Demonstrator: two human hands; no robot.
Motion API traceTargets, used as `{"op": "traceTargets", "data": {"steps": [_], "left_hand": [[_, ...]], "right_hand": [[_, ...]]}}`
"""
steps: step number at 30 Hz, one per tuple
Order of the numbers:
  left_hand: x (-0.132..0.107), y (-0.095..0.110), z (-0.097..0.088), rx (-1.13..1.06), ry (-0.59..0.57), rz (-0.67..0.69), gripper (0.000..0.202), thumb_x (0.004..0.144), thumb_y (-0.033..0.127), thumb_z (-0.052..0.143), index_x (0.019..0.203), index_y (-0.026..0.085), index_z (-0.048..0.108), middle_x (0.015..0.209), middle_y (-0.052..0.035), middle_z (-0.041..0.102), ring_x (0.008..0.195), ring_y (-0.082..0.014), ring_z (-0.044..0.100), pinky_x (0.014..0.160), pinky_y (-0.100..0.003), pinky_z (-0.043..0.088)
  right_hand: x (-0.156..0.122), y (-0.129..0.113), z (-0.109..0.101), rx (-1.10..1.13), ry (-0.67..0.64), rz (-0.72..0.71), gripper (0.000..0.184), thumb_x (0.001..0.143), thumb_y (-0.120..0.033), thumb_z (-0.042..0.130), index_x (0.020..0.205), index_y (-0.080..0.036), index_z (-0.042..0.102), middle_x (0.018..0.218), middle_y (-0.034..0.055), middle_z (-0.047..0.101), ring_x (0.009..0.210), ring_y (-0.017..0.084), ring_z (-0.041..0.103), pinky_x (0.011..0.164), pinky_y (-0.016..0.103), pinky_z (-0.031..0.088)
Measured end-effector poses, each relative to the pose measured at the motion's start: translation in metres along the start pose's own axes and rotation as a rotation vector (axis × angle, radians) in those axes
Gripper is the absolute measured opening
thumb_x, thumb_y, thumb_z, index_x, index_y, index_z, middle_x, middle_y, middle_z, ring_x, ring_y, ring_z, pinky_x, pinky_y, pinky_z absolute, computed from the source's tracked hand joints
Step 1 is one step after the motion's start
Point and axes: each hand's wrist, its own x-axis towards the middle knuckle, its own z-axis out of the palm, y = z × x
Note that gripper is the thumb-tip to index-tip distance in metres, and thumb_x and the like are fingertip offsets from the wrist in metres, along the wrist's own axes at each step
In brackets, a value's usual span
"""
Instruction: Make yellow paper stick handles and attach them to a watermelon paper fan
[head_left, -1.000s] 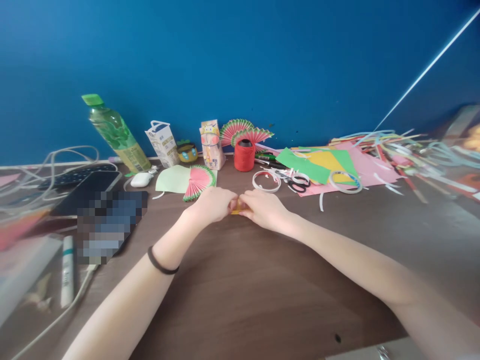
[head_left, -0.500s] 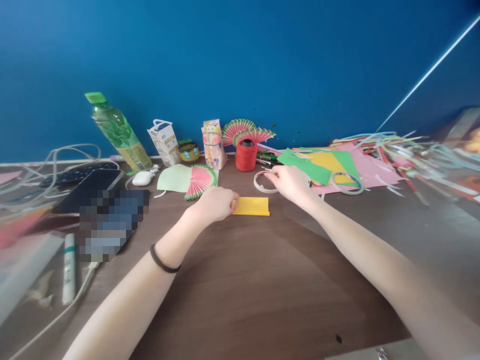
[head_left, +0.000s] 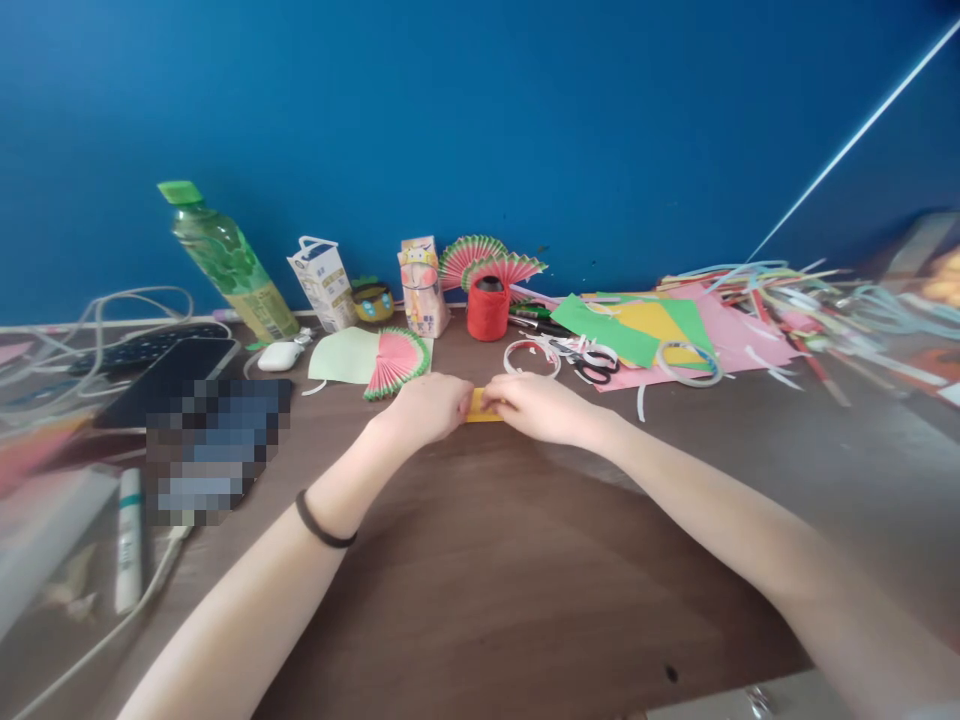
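A small folded strip of yellow paper (head_left: 485,411) lies flat on the dark wooden table between my two hands. My left hand (head_left: 429,408) grips its left end with bent fingers and thumb. On the right part rest the closed fingers of my right hand (head_left: 541,405), covering that end. Whether a bit of tape is under those fingers I cannot make out. Just behind my right hand lies a white tape roll (head_left: 507,364), with black-handled scissors (head_left: 598,372) beside it. A pleated watermelon paper fan (head_left: 397,362) sits behind my left hand on pale green paper (head_left: 341,358).
At the back stand a green-capped bottle (head_left: 232,265), cartons and a red spool (head_left: 487,312). Coloured paper sheets (head_left: 750,335), another tape roll (head_left: 690,381) and many paper strips lie to the right. A phone (head_left: 225,450), a marker (head_left: 129,545) and cables are on the left.
My right hand has moved left and nearer from the tape roll onto the yellow paper, uncovering the scissors. My left hand still holds the paper's left end.
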Motion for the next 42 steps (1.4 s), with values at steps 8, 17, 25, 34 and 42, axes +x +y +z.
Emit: {"op": "traceTargets", "data": {"steps": [8, 17, 25, 34, 42], "left_hand": [[-0.002, -0.005, -0.005, -0.096, -0.072, 0.045, 0.02, 0.073, 0.012, 0.046, 0.081, 0.018, 0.063, 0.08, -0.0032, 0.068, 0.074, -0.016, 0.06, 0.063, -0.024, 0.04], [-0.003, -0.007, -0.003, -0.071, -0.066, 0.029, 0.027, 0.066, 0.003, 0.046, 0.079, 0.018, 0.064, 0.083, -0.0024, 0.068, 0.075, -0.0149, 0.06, 0.065, -0.023, 0.04], [-0.005, -0.001, -0.014, 0.012, -0.183, -0.01, 0.025, 0.072, 0.014, 0.044, 0.079, 0.019, 0.067, 0.087, -0.0036, 0.069, 0.077, -0.0175, 0.061, 0.064, -0.025, 0.04], [-0.008, 0.007, -0.017, 0.096, -0.168, -0.003, 0.022, 0.071, 0.013, 0.049, 0.082, 0.017, 0.068, 0.086, -0.004, 0.069, 0.081, -0.0169, 0.061, 0.067, -0.023, 0.04], [-0.009, 0.008, -0.014, 0.127, -0.174, 0.032, 0.015, 0.07, 0.016, 0.054, 0.077, 0.017, 0.066, 0.083, -0.0043, 0.067, 0.073, -0.0175, 0.059, 0.06, -0.025, 0.036]], "right_hand": [[0.001, -0.001, 0.004, 0.019, -0.076, 0.019, 0.017, 0.081, -0.011, 0.043, 0.082, -0.016, 0.058, 0.088, 0.0058, 0.061, 0.082, 0.017, 0.054, 0.071, 0.027, 0.037], [0.001, 0.003, 0.01, 0.115, -0.058, 0.059, 0.01, 0.082, -0.014, 0.044, 0.081, -0.017, 0.053, 0.087, 0.0044, 0.058, 0.078, 0.015, 0.053, 0.071, 0.025, 0.038], [-0.002, 0.004, 0.006, 0.168, -0.144, 0.131, 0.008, 0.079, -0.023, 0.051, 0.079, -0.018, 0.057, 0.091, 0.0039, 0.054, 0.077, 0.014, 0.054, 0.068, 0.024, 0.039], [-0.004, 0.002, -0.003, 0.189, -0.228, 0.127, 0.007, 0.08, -0.02, 0.049, 0.078, -0.017, 0.056, 0.091, 0.0035, 0.05, 0.076, 0.013, 0.051, 0.068, 0.024, 0.037], [-0.004, 0.001, -0.001, 0.203, -0.24, 0.133, 0.004, 0.077, -0.021, 0.054, 0.077, -0.017, 0.054, 0.092, 0.0027, 0.048, 0.07, 0.011, 0.049, 0.063, 0.024, 0.037]]}}
